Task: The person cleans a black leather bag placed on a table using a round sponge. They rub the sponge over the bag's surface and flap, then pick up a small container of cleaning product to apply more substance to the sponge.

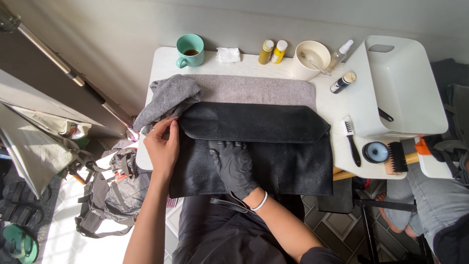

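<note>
One white table (156,63), one grey towel (254,89) spread across it, bunched at its left end. One black leather bag (264,146) lying flat on the towel, flap folded down, near edge hanging over the table's front. One white tub (410,98) at the right, tilted on its side. One white bowl (312,57) at the back, a stirrer inside. One teal mug (189,50) at the back left, dark liquid in it. Two yellow bottles (272,52) side by side; one clear spray bottle (340,55) beside the bowl; one small dark bottle (343,82) lying down. Two brushes (351,142) between bag and tub — one slim, one broad with black bristles. One round tin (375,152) between them. One crumpled white wipe (228,55).

Left hand (162,146), bare, at the bag's left edge — thumb and forefinger pinching the corner of the flap where it meets the bunched towel. Right hand (233,165), in a black glove, palm down on the bag's front panel just below the flap, fingers spread and pressed flat against the leather.
</note>
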